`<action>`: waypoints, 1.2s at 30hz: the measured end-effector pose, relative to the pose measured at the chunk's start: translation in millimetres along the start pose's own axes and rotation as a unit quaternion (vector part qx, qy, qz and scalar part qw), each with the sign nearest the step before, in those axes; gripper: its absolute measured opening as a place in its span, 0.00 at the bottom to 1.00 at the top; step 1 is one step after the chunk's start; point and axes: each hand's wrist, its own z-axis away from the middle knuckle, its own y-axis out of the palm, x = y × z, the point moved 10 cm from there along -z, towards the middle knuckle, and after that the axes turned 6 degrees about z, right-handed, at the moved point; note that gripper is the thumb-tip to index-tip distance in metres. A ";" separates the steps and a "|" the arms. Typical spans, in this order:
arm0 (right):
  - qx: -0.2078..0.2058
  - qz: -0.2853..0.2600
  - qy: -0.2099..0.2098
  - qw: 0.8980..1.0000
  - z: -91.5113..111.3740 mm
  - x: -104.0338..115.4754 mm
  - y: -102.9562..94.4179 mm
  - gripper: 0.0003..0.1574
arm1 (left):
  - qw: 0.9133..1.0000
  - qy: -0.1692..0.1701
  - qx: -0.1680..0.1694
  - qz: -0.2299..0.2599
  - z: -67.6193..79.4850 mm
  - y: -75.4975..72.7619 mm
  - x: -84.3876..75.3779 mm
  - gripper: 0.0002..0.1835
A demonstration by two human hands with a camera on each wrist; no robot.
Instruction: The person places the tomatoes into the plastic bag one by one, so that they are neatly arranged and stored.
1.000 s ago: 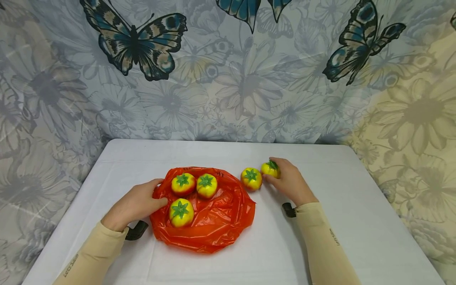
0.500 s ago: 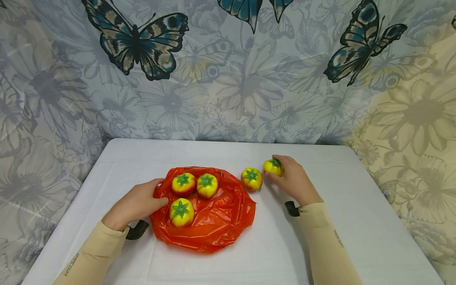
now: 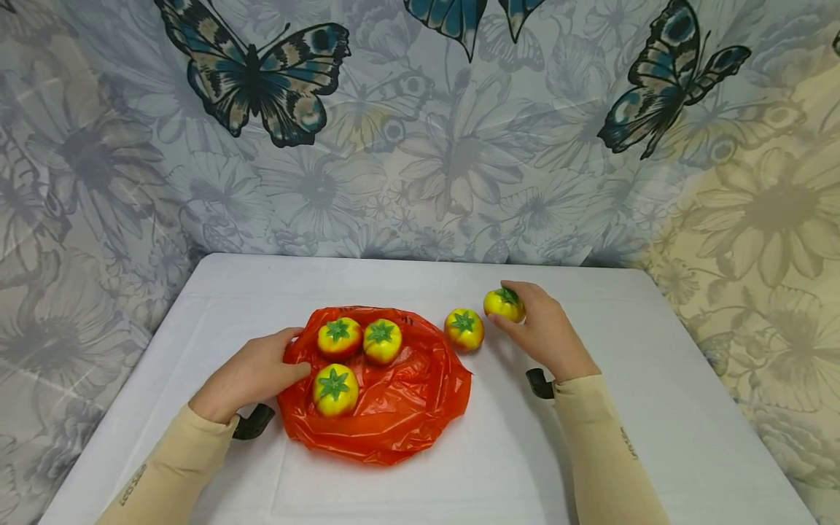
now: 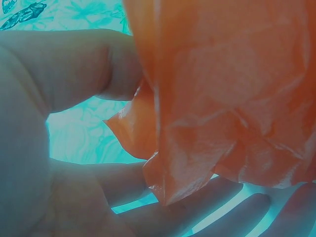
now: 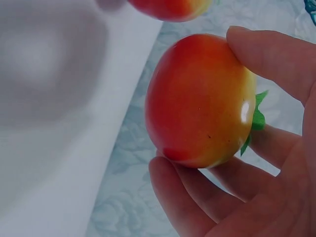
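A red plastic bag [image 3: 407,408] lies on the white table, with three yellow-and-red artificial tomatoes on it, one of them the near-left tomato [image 3: 335,391]. My left hand [image 3: 252,372] holds the bag's left side, its thumb on top. In the left wrist view the bag's edge [image 4: 197,123] comes between thumb and fingers, hiding some fingertips. My right hand [image 3: 541,324] grips another tomato [image 3: 504,305] at the right; in the right wrist view thumb and fingers curve round this tomato [image 5: 197,103]. A loose tomato [image 3: 464,330] stands between bag and right hand.
The white table [image 3: 656,408] reaches back to a wall [image 3: 420,182] hung with flower-and-butterfly cloth. Black wrist cameras [image 3: 252,423] sit under both wrists. The loose tomato stands close beside the bag's right edge.
My right hand has moved slightly away and to the right with its tomato, widening the gap to the loose one. My left hand and the bag look unchanged.
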 end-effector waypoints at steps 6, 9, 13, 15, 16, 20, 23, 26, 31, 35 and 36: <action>-0.008 -0.005 -0.015 1.000 4.1 11.6 -6.7 0.44 | 1.000 -0.008 0.004 0.003 0.2 0.6 1.0 0.41; -0.009 -0.004 -0.020 1.000 6.8 19.2 -10.5 0.44 | 1.000 -0.015 0.007 0.009 -0.2 1.5 1.9 0.41; -0.019 -0.004 -0.038 0.999 11.8 35.1 -17.0 0.43 | 1.000 -0.015 0.007 0.012 -0.4 1.7 1.5 0.40; -0.027 -0.005 -0.057 0.998 15.3 47.5 -19.7 0.43 | 1.000 -0.011 0.006 0.012 -0.4 1.4 1.0 0.40; -0.030 -0.005 -0.067 0.997 17.1 54.5 -20.3 0.43 | 1.000 -0.009 0.004 0.011 -0.3 1.1 0.7 0.40; -0.028 -0.009 -0.107 0.994 25.3 85.1 -17.4 0.44 | 1.000 -0.008 0.003 0.009 0.0 0.4 0.8 0.40; -0.015 -0.013 -0.129 0.991 31.7 107.5 -10.3 0.43 | 1.000 -0.008 0.002 0.008 0.1 0.0 1.1 0.40; -0.002 -0.016 -0.152 0.988 38.7 128.5 -1.0 0.43 | 1.000 -0.006 0.002 0.009 -0.1 -0.1 1.0 0.39; 0.018 -0.011 -0.188 0.982 49.9 158.3 18.0 0.43 | 1.000 -0.006 0.002 0.010 0.1 -0.4 1.4 0.39; 0.041 -0.004 -0.207 0.978 57.6 174.6 33.9 0.42 | 1.000 -0.007 0.004 0.010 0.4 -0.7 1.5 0.39; 0.046 -0.004 -0.210 0.977 59.2 177.4 37.5 0.42 | 1.000 -0.007 0.004 0.012 0.3 -0.7 1.4 0.39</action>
